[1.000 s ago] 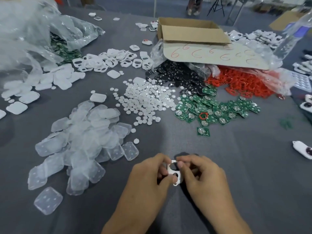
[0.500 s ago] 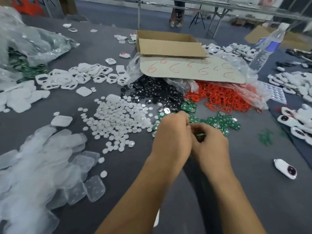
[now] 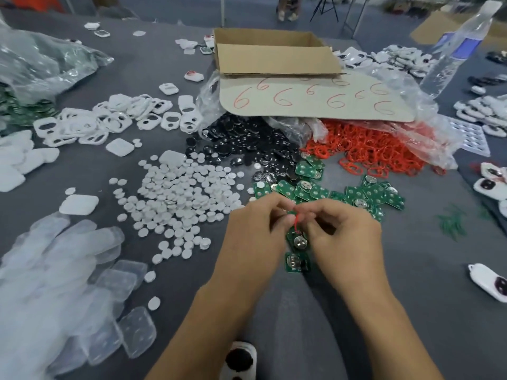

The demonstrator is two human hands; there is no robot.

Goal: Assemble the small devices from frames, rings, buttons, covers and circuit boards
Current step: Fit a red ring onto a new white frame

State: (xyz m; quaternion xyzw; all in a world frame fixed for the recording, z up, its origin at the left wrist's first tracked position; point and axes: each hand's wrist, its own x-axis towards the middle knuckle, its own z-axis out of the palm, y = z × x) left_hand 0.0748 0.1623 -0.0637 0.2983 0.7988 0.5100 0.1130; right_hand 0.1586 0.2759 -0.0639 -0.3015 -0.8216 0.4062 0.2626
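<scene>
- The left hand (image 3: 255, 229) and right hand (image 3: 345, 234) meet mid-table. Both have fingers curled in, pinching one small red ring (image 3: 296, 221) between their tips.
- The ring sits just above two loose green circuit boards (image 3: 297, 260) on the grey table (image 3: 411, 311), at 6 o'clock from the fingertips.
- The main board heap (image 3: 315, 187) is at 12 o'clock from the hands, really close.
- The red ring pile (image 3: 378, 152) is at 1 o'clock, spilling out of a plastic bag (image 3: 428, 124).
- The black buttons (image 3: 247, 144) are at 11 o'clock, and the white round buttons (image 3: 186, 198) are at 10.
- The white frames (image 3: 109, 119) are further out at 10 o'clock, and the clear covers (image 3: 68, 283) are at 8.
- A white frame with a black button fitted (image 3: 240, 360) lies at 6 o'clock between the forearms, cut off by the bottom edge.
- A cardboard box (image 3: 274, 56) is far out at 12 o'clock, and a finished device (image 3: 488, 283) lies at 4.
</scene>
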